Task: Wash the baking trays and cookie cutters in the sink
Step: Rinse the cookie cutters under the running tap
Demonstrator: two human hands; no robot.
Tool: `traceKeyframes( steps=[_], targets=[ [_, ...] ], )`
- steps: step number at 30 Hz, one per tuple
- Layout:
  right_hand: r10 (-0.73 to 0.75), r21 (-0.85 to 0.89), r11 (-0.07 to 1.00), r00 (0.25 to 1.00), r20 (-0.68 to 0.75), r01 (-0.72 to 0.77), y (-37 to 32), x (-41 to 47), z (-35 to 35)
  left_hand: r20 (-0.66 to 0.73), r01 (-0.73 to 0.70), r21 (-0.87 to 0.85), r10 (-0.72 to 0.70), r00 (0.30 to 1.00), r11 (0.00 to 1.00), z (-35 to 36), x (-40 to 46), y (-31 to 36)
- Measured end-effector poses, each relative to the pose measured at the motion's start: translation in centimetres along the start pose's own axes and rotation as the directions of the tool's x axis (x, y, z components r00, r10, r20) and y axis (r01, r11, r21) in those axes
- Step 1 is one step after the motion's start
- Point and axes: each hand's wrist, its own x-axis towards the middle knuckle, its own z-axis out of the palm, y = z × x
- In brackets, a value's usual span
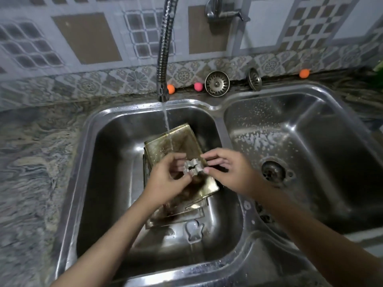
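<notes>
A small fluted metal cookie cutter (192, 167) is held between both hands over the left sink basin (99, 183). My left hand (165, 179) grips its left side and my right hand (226, 170) pinches its right side. Beneath them lies a stack of stained, brownish baking trays (176, 141), tilted in the basin. Water runs from the flexible faucet (163, 59) onto the top tray, just behind the cutter. Another cookie cutter (193, 230), mitten-like in outline, rests on the basin floor in front of the trays.
The right basin (310, 146) holds foam specks and a drain (273, 170). Two metal strainers (217, 83) lean on the back ledge with small orange and pink balls (198, 86). Marbled countertop (35, 162) spreads to the left; a second tap (221, 11) is on the tiled wall.
</notes>
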Motion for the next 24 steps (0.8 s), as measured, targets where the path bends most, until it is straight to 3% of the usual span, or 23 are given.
traceKeyframes(
  steps=[5, 9, 13, 24],
  targets=[
    [-0.031, 0.210, 0.977, 0.998, -0.050, 0.041, -1.5, 4.1, 2.8, -0.170, -0.015, -0.171, -0.015, 0.985, 0.985, -2.2, 2.3, 1.7],
    [-0.008, 0.315, 0.948, 0.993, -0.119, 0.045, -2.1, 6.9, 4.0, -0.295, -0.114, -0.067, 0.090, 0.951, 0.991, -3.5, 3.8, 2.1],
    [-0.012, 0.320, 0.945, 0.985, -0.171, 0.067, -2.0, 9.1, 4.9, -0.330, -0.158, 0.013, 0.153, 0.932, 0.987, -3.8, 4.7, 2.2],
    [0.008, 0.377, 0.924, 0.979, -0.203, 0.071, -1.8, 10.2, 5.5, -0.400, -0.165, 0.034, 0.165, 0.902, 0.986, -4.2, 5.7, 2.3]
  ],
)
